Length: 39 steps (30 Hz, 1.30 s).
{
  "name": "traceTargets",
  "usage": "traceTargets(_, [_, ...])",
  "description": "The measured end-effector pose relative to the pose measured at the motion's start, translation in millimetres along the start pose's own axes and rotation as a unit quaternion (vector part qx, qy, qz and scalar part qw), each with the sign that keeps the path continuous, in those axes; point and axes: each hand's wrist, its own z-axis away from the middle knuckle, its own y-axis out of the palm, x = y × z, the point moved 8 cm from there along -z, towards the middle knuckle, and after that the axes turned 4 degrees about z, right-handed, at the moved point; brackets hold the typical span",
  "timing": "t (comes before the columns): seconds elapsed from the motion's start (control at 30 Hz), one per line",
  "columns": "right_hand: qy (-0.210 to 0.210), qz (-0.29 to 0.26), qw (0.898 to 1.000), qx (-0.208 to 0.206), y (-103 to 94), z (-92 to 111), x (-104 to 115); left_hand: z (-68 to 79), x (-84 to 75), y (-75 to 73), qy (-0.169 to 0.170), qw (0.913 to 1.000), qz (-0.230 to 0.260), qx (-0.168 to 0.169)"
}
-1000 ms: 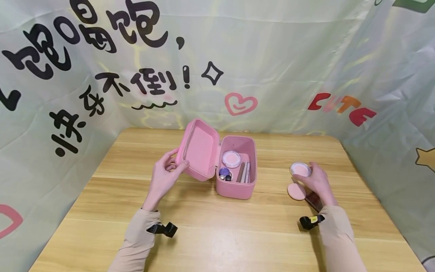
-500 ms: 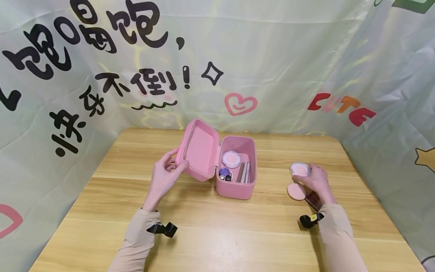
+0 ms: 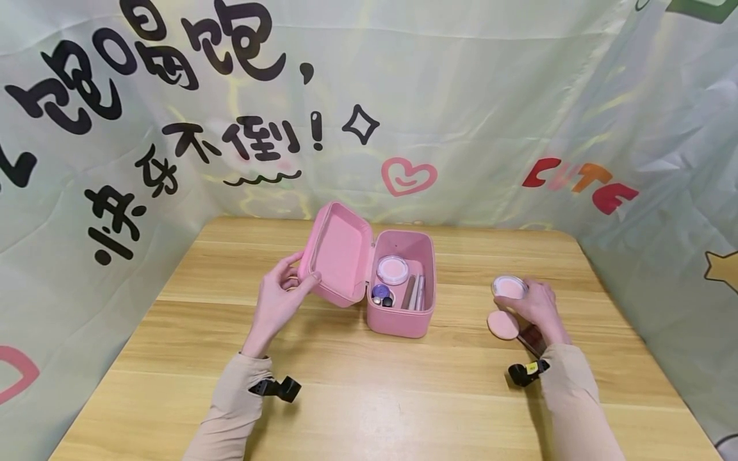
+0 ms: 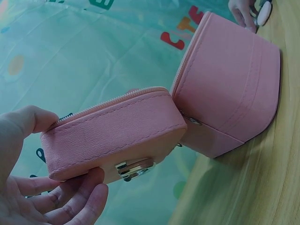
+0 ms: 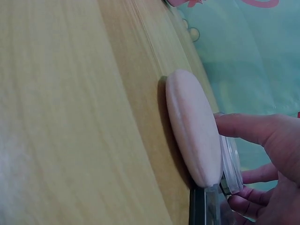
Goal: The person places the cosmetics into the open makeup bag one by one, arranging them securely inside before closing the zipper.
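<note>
A pink zippered makeup case [image 3: 400, 324] stands on the table with its lid [image 3: 341, 250] swung out to the left. My left hand [image 3: 280, 296] grips the lid's outer edge, thumb on the zipper rim and fingers underneath in the left wrist view. At the right, my right hand [image 3: 537, 307] holds a round, clear-rimmed powder compact [image 3: 510, 287] between thumb and fingers. Just in front of it lies a flat pink powder puff [image 3: 503, 325], which partly covers the compact in the right wrist view. A dark flat palette [image 3: 532, 339] is partly hidden under my right wrist.
Inside the case are another round compact [image 3: 393, 269], slim tubes [image 3: 412, 292] and a small purple-lidded pot [image 3: 380, 291] beside tiny dark and light pieces. The wooden table [image 3: 369, 397] ends at a printed curtain [image 3: 490, 128] behind and at the sides.
</note>
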Motion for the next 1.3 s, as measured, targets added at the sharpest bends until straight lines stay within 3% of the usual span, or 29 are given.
traceTargets(0.3, [-0.016, -0.007, 0.999, -0.04, -3.9, -1, -2, -0.2, -0.6, 1.5, 0.001, 1.0, 0.0, 0.002])
traceTargets(0.57, [0.007, -0.045, 0.998, -0.044, -8.1, 2, 0, -0.5, -1.5, 1.0, 0.0, 1.0, 0.0, 0.002])
traceTargets(0.7, [-0.003, -0.05, 0.997, -0.057, -13.8, 6, 11, -0.1, -1.4, 0.6, -0.001, 1.0, -0.002, 0.001])
traceTargets(0.97, [-0.063, -0.051, 0.991, -0.103, -28.8, 16, 38, 0.4, -0.8, 1.1, -0.003, 1.0, 0.0, 0.003])
traceTargets(1.3, [-0.097, -0.041, 0.986, -0.132, -46.4, 25, 74, -0.2, -0.8, 1.2, -0.004, 1.0, 0.001, 0.001])
